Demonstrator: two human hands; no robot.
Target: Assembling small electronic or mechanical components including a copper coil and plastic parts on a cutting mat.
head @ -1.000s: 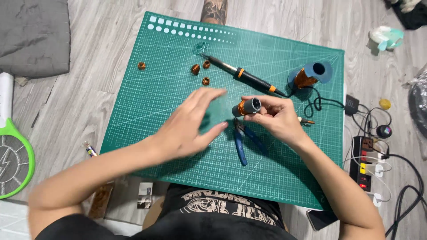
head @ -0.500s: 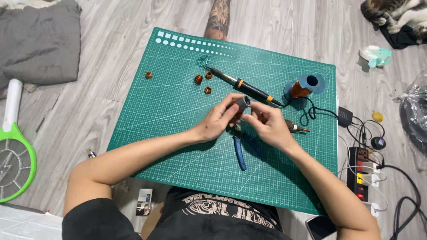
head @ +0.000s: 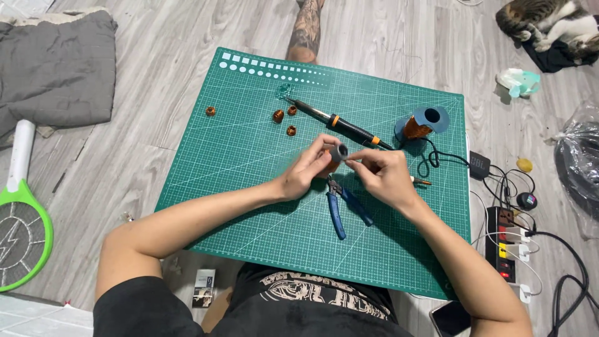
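My left hand (head: 307, 173) and my right hand (head: 382, 176) meet over the middle of a green cutting mat (head: 237, 156). Between their fingertips is a small grey spool (head: 339, 152); both hands pinch it. Blue-handled pliers (head: 340, 206) lie on the mat just below the hands. A black and orange soldering iron (head: 340, 123) lies diagonally above them, and a larger blue spool of copper wire (head: 424, 123) lies on its side to the right.
Three small copper coils (head: 278, 116) and a fourth (head: 211, 111) lie on the mat's upper part. A power strip (head: 506, 243) with cables sits right. A green racket-shaped swatter (head: 22, 231) and grey cloth (head: 53, 68) lie left. A cat (head: 549, 19) rests top right.
My left hand has moved right from resting flat on the mat and joined my right hand on the small spool. The view has shifted slightly.
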